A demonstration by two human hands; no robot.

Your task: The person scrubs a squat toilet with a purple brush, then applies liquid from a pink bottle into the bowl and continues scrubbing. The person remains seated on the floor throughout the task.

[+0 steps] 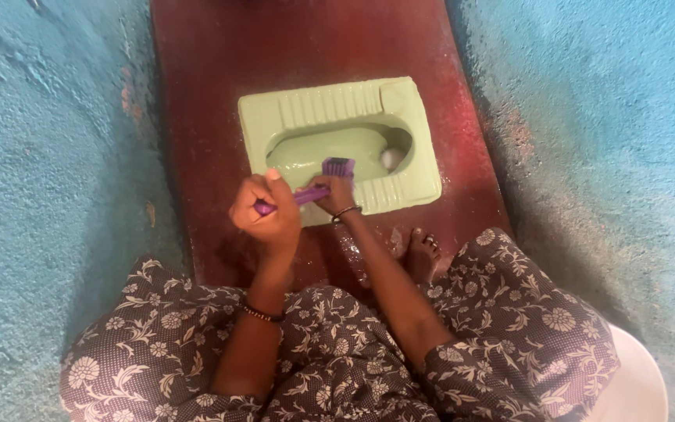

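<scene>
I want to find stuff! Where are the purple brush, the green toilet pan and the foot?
purple brush [338, 166], head view, on its bristle head.
green toilet pan [330, 103], head view, on its ridged far rim.
foot [423, 254], head view, on its top.

No packages, labels, signs or screens show anywhere in this view.

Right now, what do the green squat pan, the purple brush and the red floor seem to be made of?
Green squat pan: probably glazed ceramic, since it is smooth, moulded and faintly shiny.
Purple brush: likely plastic, judging by its uniform bright colour; both the left hand and the right hand grip its handle.
Red floor: it looks like polished, coloured cement, wet and speckled near the edges.
</scene>
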